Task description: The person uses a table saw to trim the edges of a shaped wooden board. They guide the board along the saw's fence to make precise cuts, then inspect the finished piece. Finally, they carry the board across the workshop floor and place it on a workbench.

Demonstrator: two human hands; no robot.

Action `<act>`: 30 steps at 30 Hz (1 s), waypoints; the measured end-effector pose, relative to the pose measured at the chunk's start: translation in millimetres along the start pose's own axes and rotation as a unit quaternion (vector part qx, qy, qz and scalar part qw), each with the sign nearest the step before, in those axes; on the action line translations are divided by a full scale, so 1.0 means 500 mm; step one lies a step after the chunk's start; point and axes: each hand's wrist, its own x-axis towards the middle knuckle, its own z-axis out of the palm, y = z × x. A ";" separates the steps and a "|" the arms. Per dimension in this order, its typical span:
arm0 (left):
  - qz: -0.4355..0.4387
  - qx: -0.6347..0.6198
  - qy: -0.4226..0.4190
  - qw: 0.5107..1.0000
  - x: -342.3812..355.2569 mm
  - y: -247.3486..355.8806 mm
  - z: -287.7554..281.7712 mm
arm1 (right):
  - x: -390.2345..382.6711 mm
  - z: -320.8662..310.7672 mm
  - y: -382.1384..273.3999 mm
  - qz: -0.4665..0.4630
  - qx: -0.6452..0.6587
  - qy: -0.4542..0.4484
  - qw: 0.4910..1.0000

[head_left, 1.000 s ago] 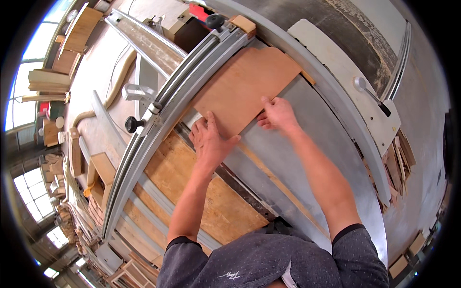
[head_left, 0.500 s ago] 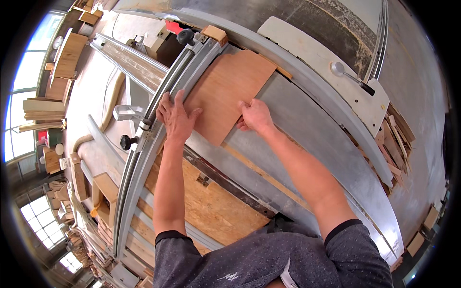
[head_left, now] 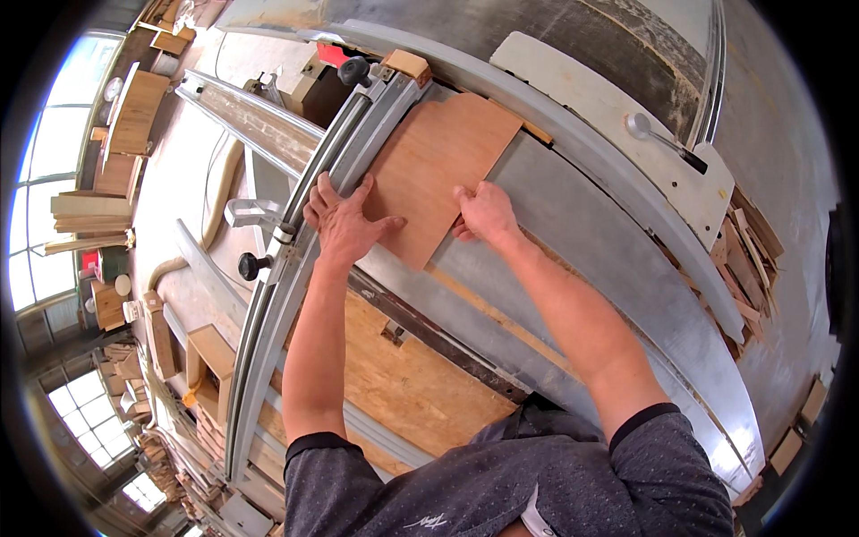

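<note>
In the head view, a person in a dark short-sleeved shirt works a thin reddish-brown panel (head_left: 447, 170) lying at the upper centre of the frame, on a grey metal table (head_left: 573, 206) and alongside a metal rail (head_left: 376, 121). Handling it well likely calls for the panel's left edge to sit flush along the rail, with light, even pressure from both sides so that the sheet neither bows nor twists. The left hand (head_left: 347, 222), left of centre, lies palm down with fingers spread, some over the rail, its thumb reaching across the panel's near corner; it presses rather than clasps. The right hand (head_left: 485, 213), just right of centre, grasps the panel's right edge, thumb on top and the other fingers curled; whether their tips reach underneath cannot be told. The left forearm rises almost straight from the lower edge, while the right slants up and leftward from the lower right.
</note>
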 end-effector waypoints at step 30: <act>-0.039 0.014 0.002 0.999 -0.010 0.022 -0.014 | -0.014 -0.009 -0.003 -0.034 -0.007 -0.004 0.999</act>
